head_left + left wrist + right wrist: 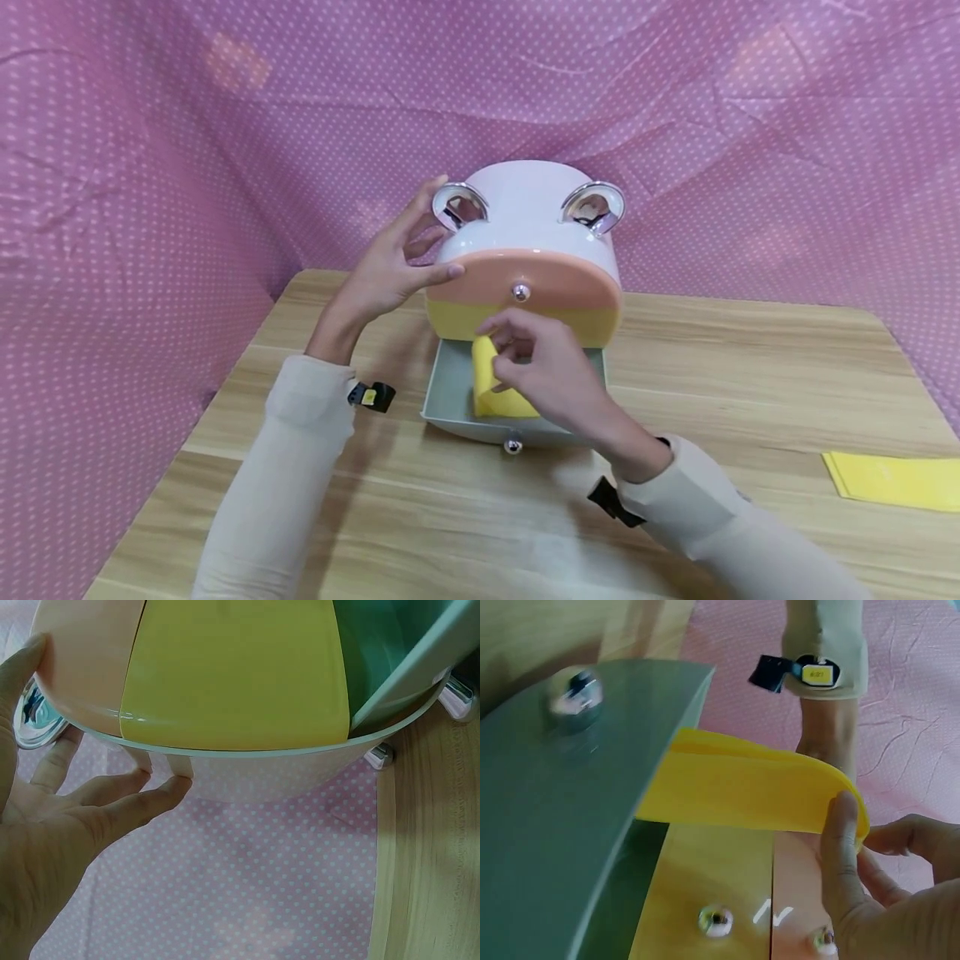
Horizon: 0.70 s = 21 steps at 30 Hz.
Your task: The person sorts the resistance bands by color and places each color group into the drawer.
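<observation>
A small drawer cabinet [528, 208] with a white shell stands on the table, with a peach drawer front [487, 279] above a yellow one. The pale green bottom drawer [450, 383] is pulled out. My left hand [382, 271] rests at the cabinet's left side; its thumb touches the peach front and the other fingers [161, 796] lie against the side wall. Over the open drawer, my right hand [551, 367] pinches the upper end of a bent yellow sheet [735, 787] between thumb and fingers. The sheet's lower end reaches into the drawer.
More yellow sheets [900, 482] lie flat at the table's right edge. Two shiny silver ear-shaped pieces [600, 193] stick out from the cabinet's top, and a round silver knob [513, 446] from the drawer. Pink dotted cloth [360, 83] hangs behind the wooden table [720, 367].
</observation>
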{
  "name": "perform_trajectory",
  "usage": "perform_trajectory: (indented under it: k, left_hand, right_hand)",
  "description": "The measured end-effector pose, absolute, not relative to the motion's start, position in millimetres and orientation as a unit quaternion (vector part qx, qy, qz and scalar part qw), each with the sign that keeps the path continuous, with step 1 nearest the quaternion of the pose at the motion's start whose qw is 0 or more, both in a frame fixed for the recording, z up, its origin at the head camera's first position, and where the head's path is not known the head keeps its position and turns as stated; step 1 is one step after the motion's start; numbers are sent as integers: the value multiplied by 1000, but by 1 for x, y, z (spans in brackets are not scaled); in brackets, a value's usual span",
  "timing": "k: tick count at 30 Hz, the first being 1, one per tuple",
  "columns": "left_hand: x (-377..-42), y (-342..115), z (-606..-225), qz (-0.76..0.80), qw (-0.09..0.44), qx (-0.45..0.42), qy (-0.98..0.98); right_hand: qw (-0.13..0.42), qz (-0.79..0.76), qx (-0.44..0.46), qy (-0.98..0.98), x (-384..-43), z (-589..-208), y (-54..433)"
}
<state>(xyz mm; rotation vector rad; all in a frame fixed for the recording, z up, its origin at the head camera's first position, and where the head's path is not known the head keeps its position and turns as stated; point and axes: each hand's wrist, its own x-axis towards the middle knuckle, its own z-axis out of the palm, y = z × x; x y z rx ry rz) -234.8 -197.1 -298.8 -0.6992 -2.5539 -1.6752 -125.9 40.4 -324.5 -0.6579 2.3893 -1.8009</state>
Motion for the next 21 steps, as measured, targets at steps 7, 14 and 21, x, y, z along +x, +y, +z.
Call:
perform_trajectory:
  k: [7,14,21]
  left_hand:
    - [-235,-196,-298,-534,2,-225,-815]
    - [-235,-196,-297,-532,5,-218,-818]
    - [-235,-196,-298,-536,2,-214,-816]
  right_hand:
    - [44,-613,-180,768,-131,-341,38]
    - [48,-604,-135,784,-135,-364,49]
    - [51,-588,-113,799,-137,-374,63]
